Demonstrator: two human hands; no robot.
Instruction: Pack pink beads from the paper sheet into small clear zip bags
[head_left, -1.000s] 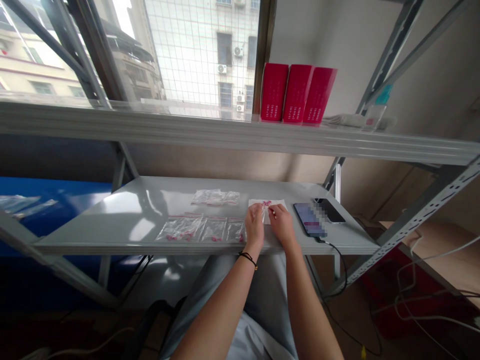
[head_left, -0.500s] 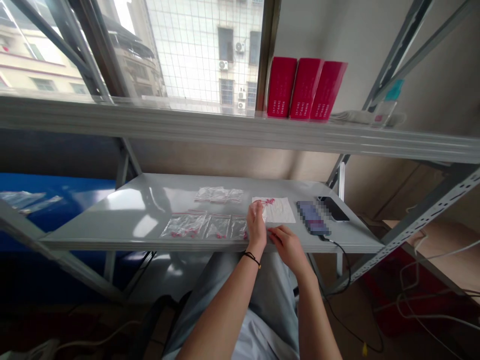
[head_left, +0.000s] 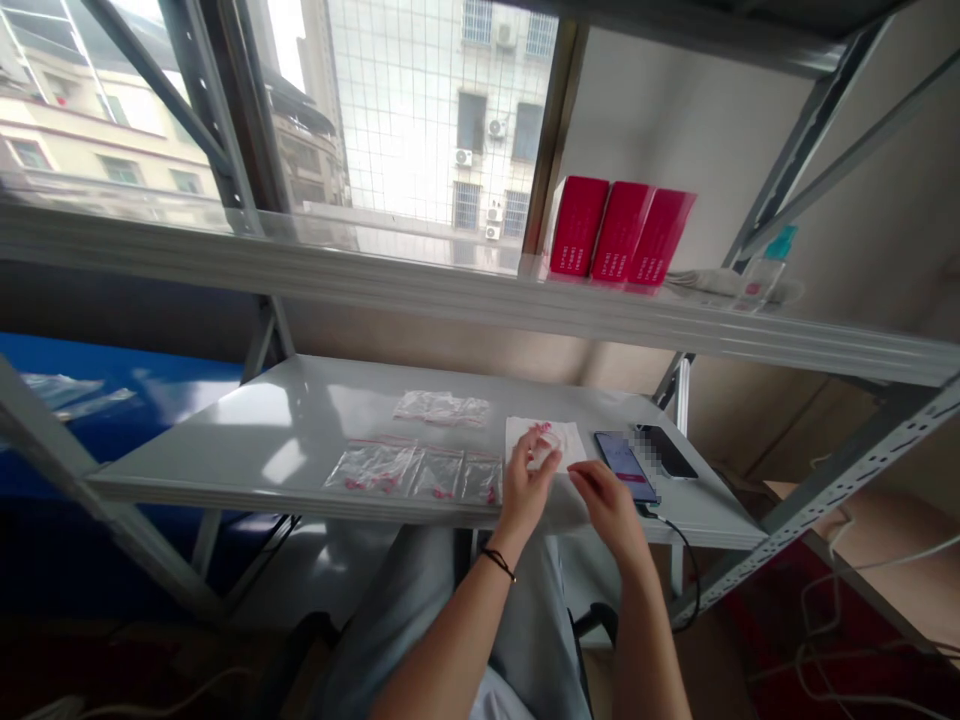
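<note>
My left hand (head_left: 529, 480) is curled over the white paper sheet (head_left: 574, 435), its thumb and fingers around a see-through plastic bag (head_left: 551, 440). Small red pieces (head_left: 545, 428) show by its fingertips, partly hidden by the hand. My right hand (head_left: 606, 495) is just to the right, thumb and forefinger pinched together near the sheet's lower right corner. Something tiny and reddish shows at that pinch, too small to name. Left of my left hand, clear zip bags with red pieces in them (head_left: 435, 475) lie in a row along the shelf's front edge.
More clear bags (head_left: 442, 408) lie farther back on the grey shelf (head_left: 247, 430). Two phones, one with a lit screen (head_left: 622, 465) and a dark one (head_left: 667, 452), lie at right, with a cable. Above, an upper shelf (head_left: 375, 285) holds red boxes (head_left: 622, 230) and a spray bottle (head_left: 765, 270).
My view has tilted up a little. My left hand has turned and opened its thumb away from its fingers around the bag; my right hand has moved slightly right, away from it.
</note>
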